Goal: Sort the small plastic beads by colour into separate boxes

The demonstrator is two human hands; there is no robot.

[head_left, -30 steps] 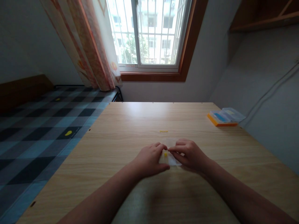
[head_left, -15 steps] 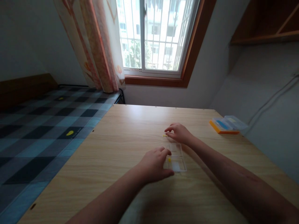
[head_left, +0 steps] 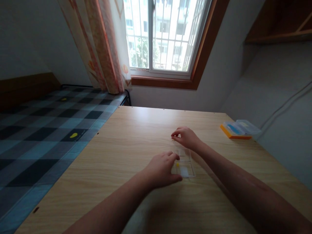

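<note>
A clear plastic box (head_left: 188,169) with its lid folded open lies on the table. A small yellow piece (head_left: 177,164) and a white slip (head_left: 184,172) are inside it. My left hand (head_left: 162,170) holds the box's left side, thumb at the near edge and fingers curved over the middle. Beyond the box, my right hand (head_left: 186,137) pinches thumb and forefinger together just above the tabletop. Tiny yellow bits (head_left: 173,139) show at its fingertips; the pinched part is mostly hidden.
An orange case (head_left: 236,131) with a clear lid and blue contents sits at the table's right edge. The pale wooden table (head_left: 117,156) adjoins a checked bed (head_left: 60,130) on the left. A window and curtain are behind.
My right thumb and forefinger have closed into a pinch, and the row of small yellow pieces by them is less visible. My left hand stays on the box. The view has shifted slightly.
</note>
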